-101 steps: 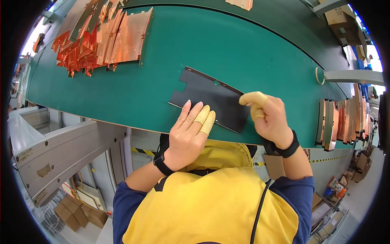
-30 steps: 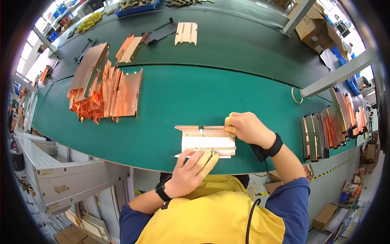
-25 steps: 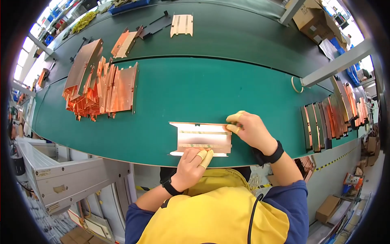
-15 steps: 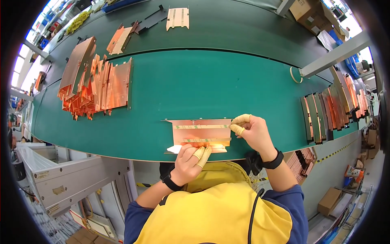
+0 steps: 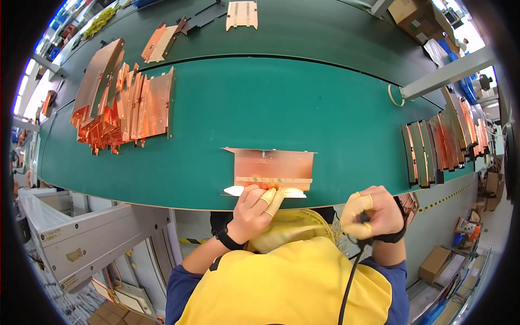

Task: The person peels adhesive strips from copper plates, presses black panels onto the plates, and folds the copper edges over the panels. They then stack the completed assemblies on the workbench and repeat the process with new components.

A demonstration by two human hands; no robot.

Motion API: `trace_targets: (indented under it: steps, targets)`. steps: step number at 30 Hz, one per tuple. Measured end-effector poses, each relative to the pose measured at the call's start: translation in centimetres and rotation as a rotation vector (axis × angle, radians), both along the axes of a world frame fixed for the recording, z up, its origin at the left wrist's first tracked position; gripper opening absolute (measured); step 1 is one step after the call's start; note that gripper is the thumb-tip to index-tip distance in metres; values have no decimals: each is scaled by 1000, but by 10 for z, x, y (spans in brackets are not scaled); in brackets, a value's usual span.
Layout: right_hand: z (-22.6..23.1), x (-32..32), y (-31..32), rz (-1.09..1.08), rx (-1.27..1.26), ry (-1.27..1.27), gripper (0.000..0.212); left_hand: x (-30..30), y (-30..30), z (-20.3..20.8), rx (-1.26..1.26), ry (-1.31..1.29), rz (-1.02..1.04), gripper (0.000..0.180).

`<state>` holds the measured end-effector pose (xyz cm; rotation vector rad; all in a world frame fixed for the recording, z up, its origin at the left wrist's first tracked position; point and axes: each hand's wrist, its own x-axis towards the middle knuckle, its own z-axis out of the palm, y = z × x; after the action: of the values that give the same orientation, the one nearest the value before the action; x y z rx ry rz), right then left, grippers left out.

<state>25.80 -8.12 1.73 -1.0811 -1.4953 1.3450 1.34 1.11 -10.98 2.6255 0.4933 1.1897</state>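
Note:
A copper-coloured sheet metal part (image 5: 271,163) with bent edges lies near the table's front edge. One strip of pale tape with green marks (image 5: 273,180) runs along its near side. My left hand (image 5: 254,207) is closed at that near edge, in yellow finger cots. A white pointed piece (image 5: 234,190) sticks out left of its fingers; whether they hold it is hidden. My right hand (image 5: 372,213), also in finger cots, is curled off to the right, in front of the table edge. A black cord (image 5: 353,271) runs up to it. What its fingers pinch is unclear.
Copper-coloured metal parts pile up (image 5: 124,105) at the left. Another row of parts (image 5: 433,149) stands at the right. Several more lie on the dark far surface, including a flat one (image 5: 242,15). A grey post (image 5: 449,72) reaches over the right back corner.
My right hand has moved from the part's right end toward me and to the right. The farther tape strip no longer shows on the part. My left hand stays at the near edge.

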Motion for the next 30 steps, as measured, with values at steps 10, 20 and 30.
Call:
trace_targets:
  steps: [10,20,30]
  targets:
    - [-73,-30,14,-546,-121,-708,18,2,2,-13,61,-29,3,40]
    - [-69,-66,15,-474,-133,-385,8,-11,-2,-13,15,-14,-6,41]
    - [-27,-1,-45,-327,-126,-936,8,-2,-5,-14,11,-22,16,34]
